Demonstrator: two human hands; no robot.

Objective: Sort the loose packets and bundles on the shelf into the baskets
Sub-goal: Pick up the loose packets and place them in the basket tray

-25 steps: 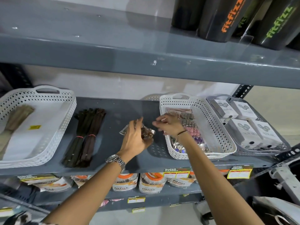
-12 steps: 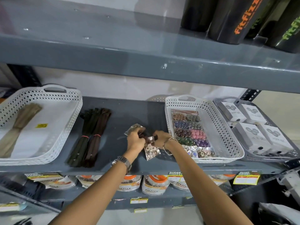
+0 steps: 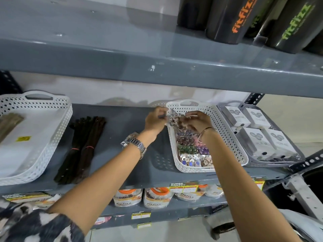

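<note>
White plastic makes the left basket point(image 3: 35, 137), which holds a tan bundle point(image 3: 8, 124) at its far left side. Just beside it on the grey shelf point(image 3: 122, 119) lie the dark bundles point(image 3: 82, 149), not yet sorted. One small packet point(image 3: 130, 137) peeks out on the shelf by the watch. Next comes the left hand point(image 3: 154, 120), pinching one end of a clear packet point(image 3: 174, 117), and the right hand point(image 3: 199, 122) pinches the other end. A moment ago that packet was down on the shelf; now it is up over the back of the middle basket point(image 3: 232, 137), above the other shiny packets point(image 3: 189, 149). So it looks about ready to be dropped in. Far right, a grey basket point(image 3: 297, 154) holds white boxes point(image 3: 253, 135).
</note>
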